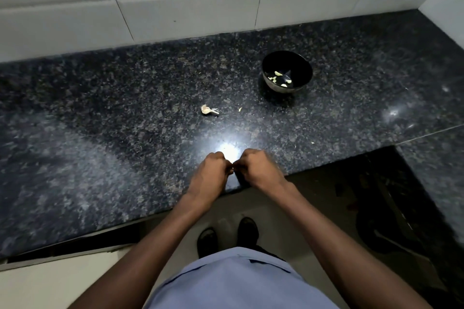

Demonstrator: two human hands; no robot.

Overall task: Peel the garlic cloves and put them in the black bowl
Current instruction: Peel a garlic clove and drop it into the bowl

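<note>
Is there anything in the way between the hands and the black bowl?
Nothing visible. Bare counter lies between the hands (left hand, right hand) and the black bowl; the garlic skin sits off to the left.

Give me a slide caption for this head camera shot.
Both hands meet at the counter edge; peeled garlic sits in the black bowl.

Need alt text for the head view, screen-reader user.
Seen from above, a person's left hand and right hand meet, fingers curled, at the front edge of a dark granite counter. Beyond sit a black bowl holding pale garlic pieces and a garlic remnant.
</note>
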